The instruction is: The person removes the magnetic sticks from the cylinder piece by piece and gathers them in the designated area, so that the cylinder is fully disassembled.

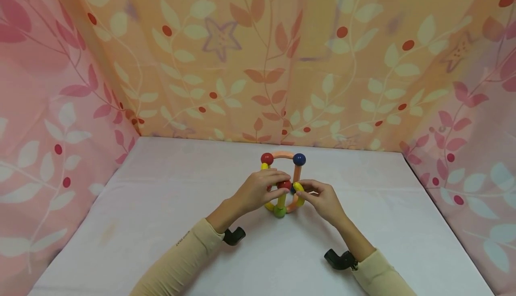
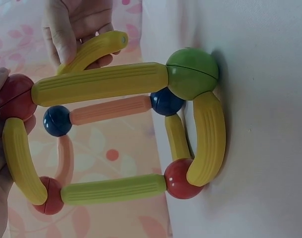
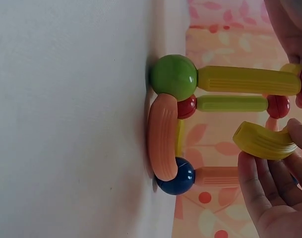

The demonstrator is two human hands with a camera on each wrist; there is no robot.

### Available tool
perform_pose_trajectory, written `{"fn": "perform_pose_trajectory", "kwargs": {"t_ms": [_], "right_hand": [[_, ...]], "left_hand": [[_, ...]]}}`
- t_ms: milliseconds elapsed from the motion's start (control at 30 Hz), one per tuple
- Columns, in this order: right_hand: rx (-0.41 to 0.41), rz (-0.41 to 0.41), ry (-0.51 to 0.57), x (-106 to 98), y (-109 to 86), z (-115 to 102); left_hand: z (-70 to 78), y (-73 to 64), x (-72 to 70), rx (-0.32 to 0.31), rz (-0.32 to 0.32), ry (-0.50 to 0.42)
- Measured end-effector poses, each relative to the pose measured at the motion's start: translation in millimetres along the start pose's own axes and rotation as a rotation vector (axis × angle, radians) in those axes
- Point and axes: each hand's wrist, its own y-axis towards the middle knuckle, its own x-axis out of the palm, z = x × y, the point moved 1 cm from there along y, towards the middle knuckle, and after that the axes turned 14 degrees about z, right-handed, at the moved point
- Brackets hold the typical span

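Observation:
A frame of balls and ribbed rods stands on the white table. At its near upper corner, a red ball [image 1: 284, 185] is gripped by my left hand [image 1: 258, 189], thumb and fingers on either side. A straight yellow rod [image 2: 101, 83] links that ball with the green ball [image 2: 193, 73] resting on the table. My right hand [image 1: 325, 199] pinches a loose curved yellow rod [image 3: 265, 141] between thumb and fingers, just right of the red ball and apart from the frame. Farther back, another red ball [image 1: 267, 158] and a blue ball [image 1: 299, 159] are joined by a curved orange rod [image 1: 283, 154].
Both wrists carry black camera mounts, one on the left [image 1: 234, 236] and one on the right [image 1: 339, 259]. Patterned cloth walls [image 1: 258, 85] enclose the table [image 1: 181, 175] at the back and both sides.

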Motion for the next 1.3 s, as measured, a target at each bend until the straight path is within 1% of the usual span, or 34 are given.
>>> {"fn": "perform_pose_trajectory", "kwargs": {"t_ms": [100,267,433,533,733,933,1067,1133,1300], "right_hand": [[0.003,0.000,0.005,-4,1.9,0],[-0.005,0.034,0.006,-15,10.5,1],[0.003,0.068,-0.050,-30,23.7,2],[0.002,0.098,-0.097,-41,34.8,5],[-0.039,0.143,-0.213,-64,57.9,19],[-0.047,0.173,-0.306,-90,76.7,34],[-0.051,0.200,-0.333,-103,87.2,46],[-0.042,0.204,-0.326,-107,90.7,52],[-0.011,0.195,-0.322,-116,93.1,65]], "left_hand": [[-0.5,-0.5,1.0,0.007,0.003,-0.009],[-0.7,-0.1,1.6,-0.002,0.006,-0.026],[0.3,0.0,0.3,-0.016,0.008,-0.033],[0.3,-0.2,0.1,-0.024,0.009,-0.035],[0.0,-0.3,0.7,-0.018,0.018,-0.043],[0.2,-0.1,1.1,-0.006,0.025,-0.034],[-0.1,-0.3,1.5,-0.007,0.026,-0.031],[-0.3,-0.5,1.6,-0.010,0.023,-0.031],[0.1,-0.5,2.0,-0.007,0.023,-0.036]]}}
